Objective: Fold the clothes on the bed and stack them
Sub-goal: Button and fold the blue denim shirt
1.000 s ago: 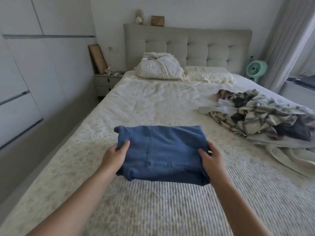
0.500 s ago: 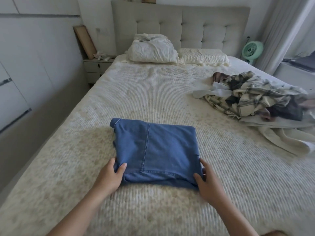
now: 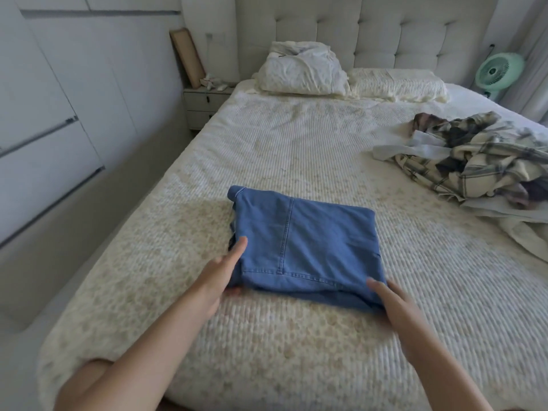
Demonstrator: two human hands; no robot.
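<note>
Folded jeans [image 3: 305, 250] lie on the bed [image 3: 296, 149]; left hand [image 3: 218, 280] and right hand [image 3: 394, 304] touch their near corners, fingers straight, gripping nothing.

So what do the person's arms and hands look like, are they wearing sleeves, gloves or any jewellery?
Both forearms are bare up to the bottom edge of the picture, with no sleeve in sight. The left hand and the right hand are bare too: no gloves, and no watch, bracelet or ring that I can make out, though motion blurs them a little.
</note>
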